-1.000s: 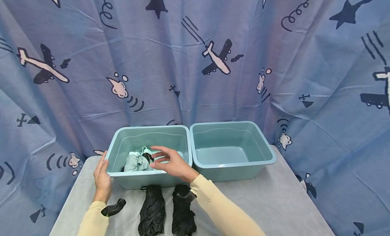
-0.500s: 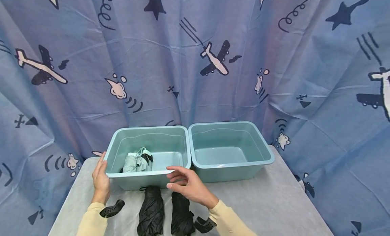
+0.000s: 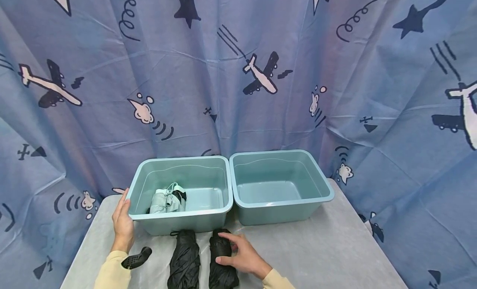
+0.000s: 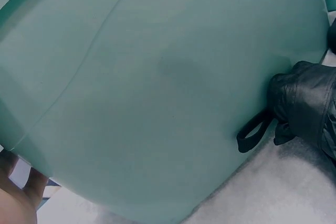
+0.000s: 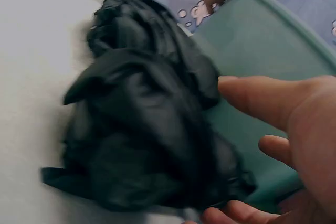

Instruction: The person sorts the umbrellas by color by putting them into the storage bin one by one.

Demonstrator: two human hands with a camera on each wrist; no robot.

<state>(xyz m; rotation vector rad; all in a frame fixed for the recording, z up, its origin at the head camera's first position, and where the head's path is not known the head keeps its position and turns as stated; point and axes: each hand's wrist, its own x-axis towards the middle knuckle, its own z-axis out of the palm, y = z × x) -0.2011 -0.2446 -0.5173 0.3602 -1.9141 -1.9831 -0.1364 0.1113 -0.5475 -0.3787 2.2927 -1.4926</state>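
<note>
Two folded black umbrellas lie side by side on the table, the left one (image 3: 184, 260) with a strap loop (image 4: 252, 134) near the bin. Over the right umbrella (image 3: 220, 249) my right hand (image 3: 244, 256) hovers with thumb and fingers spread; in the right wrist view a gap shows between the thumb (image 5: 252, 93) and the blurred black fabric (image 5: 142, 129). My left hand (image 3: 123, 227) rests along the left side of the left green bin (image 3: 179, 227), fingers extended. Inside that bin are pale green rolled bundles (image 3: 159, 203) with a black part, perhaps folded umbrellas.
A second green bin (image 3: 279, 217) stands against the right side of the first. Both are on a grey-covered table (image 3: 316, 256). Behind them hangs a blue patterned curtain (image 3: 186, 94).
My right hand has come out of the left bin, moving down and to the right, over the right black umbrella. My left hand has stayed at the bin's side.
</note>
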